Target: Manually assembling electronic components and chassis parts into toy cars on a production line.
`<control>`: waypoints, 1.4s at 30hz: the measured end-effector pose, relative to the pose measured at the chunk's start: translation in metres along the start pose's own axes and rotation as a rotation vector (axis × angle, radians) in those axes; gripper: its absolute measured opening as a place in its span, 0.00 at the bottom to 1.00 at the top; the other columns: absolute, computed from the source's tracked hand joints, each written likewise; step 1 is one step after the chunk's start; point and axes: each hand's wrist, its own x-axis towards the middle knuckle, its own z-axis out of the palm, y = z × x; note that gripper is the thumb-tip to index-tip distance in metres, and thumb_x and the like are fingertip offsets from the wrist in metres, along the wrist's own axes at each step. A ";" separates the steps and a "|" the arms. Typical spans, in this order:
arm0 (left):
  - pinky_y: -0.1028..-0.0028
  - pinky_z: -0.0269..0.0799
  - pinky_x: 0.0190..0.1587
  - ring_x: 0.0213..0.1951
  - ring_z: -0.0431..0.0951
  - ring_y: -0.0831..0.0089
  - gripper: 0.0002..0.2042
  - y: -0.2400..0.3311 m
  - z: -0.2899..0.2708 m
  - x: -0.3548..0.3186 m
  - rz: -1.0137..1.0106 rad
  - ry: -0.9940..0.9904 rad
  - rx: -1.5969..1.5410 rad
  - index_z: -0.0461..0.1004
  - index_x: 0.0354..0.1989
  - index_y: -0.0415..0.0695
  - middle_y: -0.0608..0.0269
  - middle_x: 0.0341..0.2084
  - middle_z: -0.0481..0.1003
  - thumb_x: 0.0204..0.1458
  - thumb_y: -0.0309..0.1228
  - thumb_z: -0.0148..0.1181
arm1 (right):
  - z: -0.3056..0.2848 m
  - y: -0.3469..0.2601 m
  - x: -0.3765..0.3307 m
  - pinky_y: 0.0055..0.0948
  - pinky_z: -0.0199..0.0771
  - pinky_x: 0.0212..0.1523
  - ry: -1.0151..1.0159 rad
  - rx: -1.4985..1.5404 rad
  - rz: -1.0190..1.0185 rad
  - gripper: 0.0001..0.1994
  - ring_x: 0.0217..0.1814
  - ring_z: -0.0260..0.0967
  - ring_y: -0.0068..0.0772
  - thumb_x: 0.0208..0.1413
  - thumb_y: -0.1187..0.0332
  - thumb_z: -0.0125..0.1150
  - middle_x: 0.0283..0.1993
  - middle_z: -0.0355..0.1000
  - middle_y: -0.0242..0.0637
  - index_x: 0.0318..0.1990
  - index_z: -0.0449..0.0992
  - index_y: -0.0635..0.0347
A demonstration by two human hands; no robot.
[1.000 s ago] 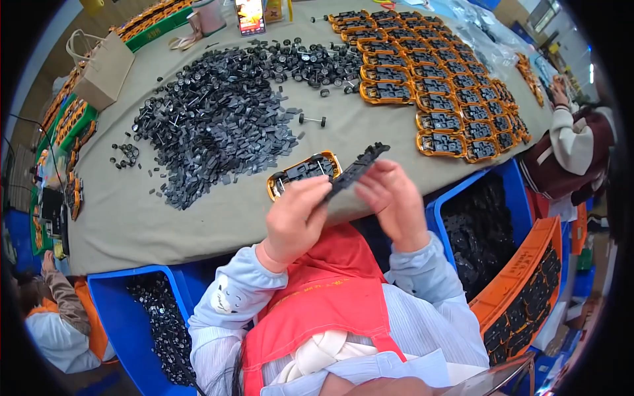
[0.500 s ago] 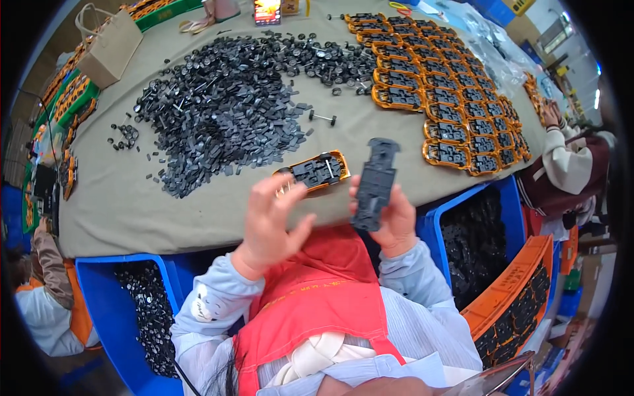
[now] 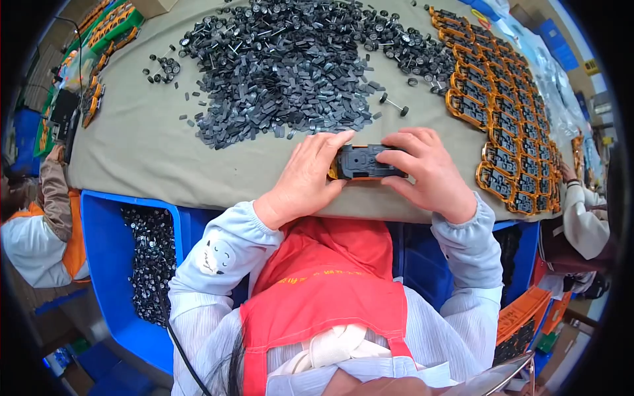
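A black chassis plate (image 3: 360, 160) lies over an upturned orange toy car body (image 3: 332, 172) at the table's near edge. My left hand (image 3: 305, 175) grips the car's left end, fingers curled round its far side. At the other end, my right hand (image 3: 429, 168) clasps the plate, with its fingers bent over the top and its thumb on the near side. Most of the orange body is hidden under the plate and my fingers. Just beyond is a heap of small black flat pieces (image 3: 290, 89), and a loose wheel axle (image 3: 394, 104) lies to its right.
Wheel axles (image 3: 409, 46) are heaped at the back. Rows of orange car bodies with black insides (image 3: 505, 135) cover the table's right side. A blue bin of small wheels (image 3: 99, 231) stands at the near left. People sit at both sides, one with a brown sleeve (image 3: 56, 198).
The chassis plate has gone from my raised right hand onto the car body. My left hand has closed on the car. The view has shifted, so the table's things appear farther right and higher.
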 end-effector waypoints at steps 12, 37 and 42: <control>0.58 0.65 0.54 0.53 0.71 0.51 0.39 -0.001 0.003 -0.001 0.009 0.042 0.004 0.60 0.67 0.45 0.51 0.51 0.71 0.41 0.22 0.68 | 0.014 0.002 0.012 0.42 0.69 0.51 -0.110 0.081 0.026 0.20 0.50 0.70 0.47 0.41 0.68 0.73 0.51 0.72 0.40 0.45 0.77 0.55; 0.58 0.65 0.55 0.54 0.70 0.52 0.41 -0.002 0.003 0.000 -0.021 0.012 0.034 0.59 0.68 0.45 0.52 0.52 0.70 0.41 0.25 0.70 | 0.027 0.002 0.015 0.41 0.69 0.54 -0.035 -0.004 0.005 0.29 0.54 0.71 0.44 0.39 0.64 0.75 0.54 0.72 0.40 0.52 0.75 0.55; 0.58 0.65 0.56 0.56 0.69 0.52 0.36 0.010 0.000 -0.002 -0.010 0.071 -0.008 0.66 0.62 0.46 0.52 0.53 0.69 0.40 0.27 0.72 | 0.022 0.010 -0.017 0.37 0.70 0.55 0.105 0.147 0.273 0.39 0.58 0.69 0.44 0.37 0.63 0.78 0.58 0.70 0.41 0.62 0.69 0.56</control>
